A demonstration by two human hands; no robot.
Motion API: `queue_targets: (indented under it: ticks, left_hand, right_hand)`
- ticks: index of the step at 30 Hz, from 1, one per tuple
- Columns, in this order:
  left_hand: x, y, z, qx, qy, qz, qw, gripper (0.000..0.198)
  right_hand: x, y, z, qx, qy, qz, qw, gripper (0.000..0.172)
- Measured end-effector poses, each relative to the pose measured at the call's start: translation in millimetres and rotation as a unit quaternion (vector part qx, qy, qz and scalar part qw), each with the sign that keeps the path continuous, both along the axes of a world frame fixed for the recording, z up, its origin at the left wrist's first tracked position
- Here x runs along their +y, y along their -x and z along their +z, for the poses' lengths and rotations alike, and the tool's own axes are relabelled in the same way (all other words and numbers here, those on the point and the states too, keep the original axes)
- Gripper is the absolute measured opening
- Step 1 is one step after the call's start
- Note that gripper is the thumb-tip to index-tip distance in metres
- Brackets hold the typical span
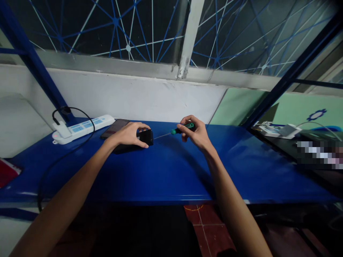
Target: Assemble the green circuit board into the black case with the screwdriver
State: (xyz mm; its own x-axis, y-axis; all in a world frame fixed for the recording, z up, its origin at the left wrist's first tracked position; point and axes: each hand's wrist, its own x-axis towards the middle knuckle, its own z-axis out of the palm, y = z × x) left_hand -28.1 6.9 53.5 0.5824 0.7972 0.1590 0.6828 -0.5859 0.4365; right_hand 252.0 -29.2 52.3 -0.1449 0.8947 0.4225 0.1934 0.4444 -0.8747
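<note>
My left hand (128, 135) is wrapped round a black box-like device (146, 137) at the middle left of the blue table (166, 171). In my right hand (195, 132) is a screwdriver (175, 131) with a green and black handle, held between thumb and fingers. Its thin metal shaft points left, and the tip is close to the right end of the black device; whether they touch is too small to tell. A dark flat phone-like object (115, 127) lies behind my left hand.
A white power strip (85, 127) with a plug and black cable (66, 154) lies at the left. Blue metal posts rise at both sides. A white adapter (288, 131) and dark items are at the right. Something red (9, 172) is at the left edge.
</note>
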Motion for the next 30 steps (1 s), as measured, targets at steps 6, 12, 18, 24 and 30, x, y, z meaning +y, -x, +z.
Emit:
queue_targets:
  ticks: [6, 12, 18, 24, 30]
  left_hand:
    - [2, 1, -2.3, 0.001, -0.006, 0.000, 1.000, 0.071]
    - [2, 1, -2.2, 0.003, -0.008, 0.003, 1.000, 0.070]
    - [4, 2, -4.4, 0.016, -0.015, 0.004, 1.000, 0.071]
    - [9, 1, -13.7, 0.078, -0.035, 0.024, 0.996, 0.077]
    - [10, -3, -20.0, 0.165, -0.042, 0.067, 0.983, 0.088]
  right_hand:
    - [2, 2, -4.0, -0.034, -0.013, -0.053, 0.998, 0.036]
    - [1, -2, -2.2, -0.003, 0.015, 0.020, 1.000, 0.039]
    - [5, 2, -5.6, -0.020, -0.020, -0.049, 0.998, 0.034]
    - [14, -6, -11.8, -0.021, -0.083, -0.220, 0.972, 0.033]
    - [15, 0, -19.7, -0.168, -0.111, -0.280, 0.939, 0.022]
